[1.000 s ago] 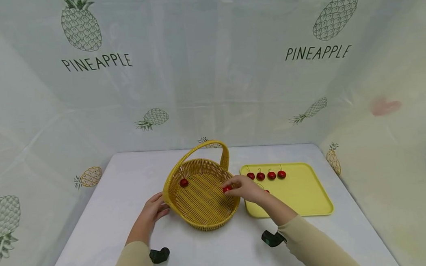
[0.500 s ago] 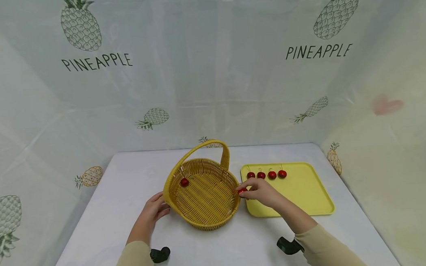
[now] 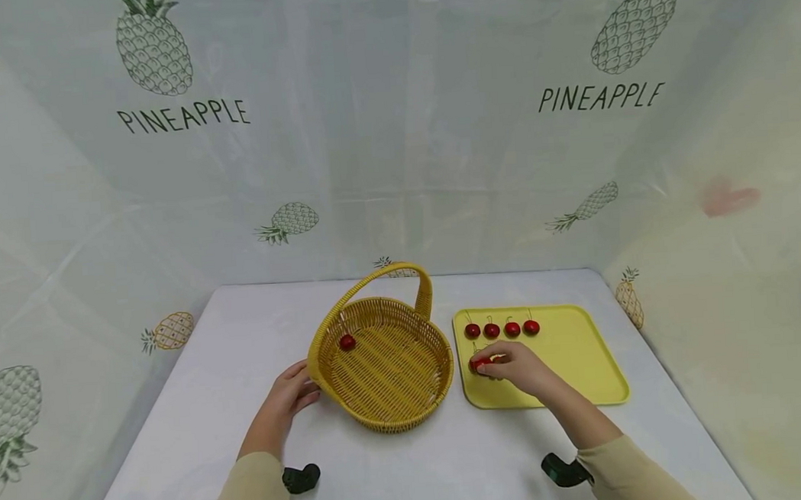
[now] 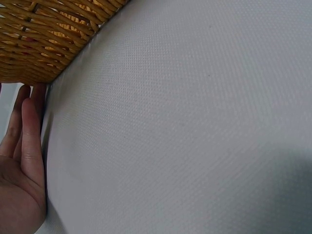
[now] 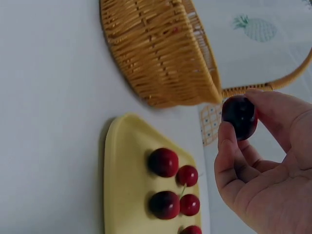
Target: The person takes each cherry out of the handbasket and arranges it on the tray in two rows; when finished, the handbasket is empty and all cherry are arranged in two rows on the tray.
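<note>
My right hand (image 3: 519, 368) is over the left part of the yellow tray (image 3: 576, 365), pinching a dark red cherry (image 5: 240, 118) between thumb and fingers. In the right wrist view that cherry is held above the tray, with two cherries (image 5: 163, 162) in the near row below. Behind them runs a back row of cherries (image 3: 491, 331) with thin stems. My left hand (image 3: 287, 398) rests with extended fingers against the left side of the yellow wicker basket (image 3: 387, 373); its fingertips meet the lower wall in the left wrist view. One cherry (image 3: 347, 343) lies inside the basket, toward the left.
The tray lies just right of the basket on a white table (image 3: 400, 472). The basket's tall arched handle (image 3: 368, 281) rises at its back left. A pineapple-print curtain (image 3: 394, 151) hangs behind and beside the table.
My right hand has moved right from above the basket to above the tray, still pinching a cherry. My left hand and the basket have stayed in place.
</note>
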`<state>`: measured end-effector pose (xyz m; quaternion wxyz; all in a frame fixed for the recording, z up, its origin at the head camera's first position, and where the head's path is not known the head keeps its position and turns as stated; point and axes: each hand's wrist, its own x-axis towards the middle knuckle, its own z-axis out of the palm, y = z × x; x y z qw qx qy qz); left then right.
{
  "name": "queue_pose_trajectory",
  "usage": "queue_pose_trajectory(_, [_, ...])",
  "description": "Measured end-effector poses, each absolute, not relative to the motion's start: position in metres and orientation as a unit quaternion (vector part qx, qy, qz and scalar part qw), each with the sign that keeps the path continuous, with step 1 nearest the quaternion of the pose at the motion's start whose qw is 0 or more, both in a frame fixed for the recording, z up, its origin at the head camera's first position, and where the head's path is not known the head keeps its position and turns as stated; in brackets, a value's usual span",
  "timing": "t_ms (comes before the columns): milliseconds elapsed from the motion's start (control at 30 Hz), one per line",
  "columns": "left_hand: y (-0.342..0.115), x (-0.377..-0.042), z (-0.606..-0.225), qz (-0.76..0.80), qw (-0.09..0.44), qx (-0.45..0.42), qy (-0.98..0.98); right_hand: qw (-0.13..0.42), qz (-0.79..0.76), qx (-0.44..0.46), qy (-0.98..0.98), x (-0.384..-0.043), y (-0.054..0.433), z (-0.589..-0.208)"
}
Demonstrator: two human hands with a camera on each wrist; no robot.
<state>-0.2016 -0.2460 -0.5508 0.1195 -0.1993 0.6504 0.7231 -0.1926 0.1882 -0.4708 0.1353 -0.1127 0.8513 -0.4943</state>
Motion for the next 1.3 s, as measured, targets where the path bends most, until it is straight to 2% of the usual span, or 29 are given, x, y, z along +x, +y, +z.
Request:
queue_pose_trajectory(633, [-0.245, -0.202, -0.553, 0.72, 0.116, -0.205, 0.653, 0.112, -0.484, -0.025, 0.868, -0.187, 0.23, -0.486])
queue_pose_trajectory(1300, [-0.245, -0.202, -0.55, 0.721, 0.113, -0.205, 0.652, 0.073, -0.456, 0.03, 0.886, -0.203, 0.253, -0.512])
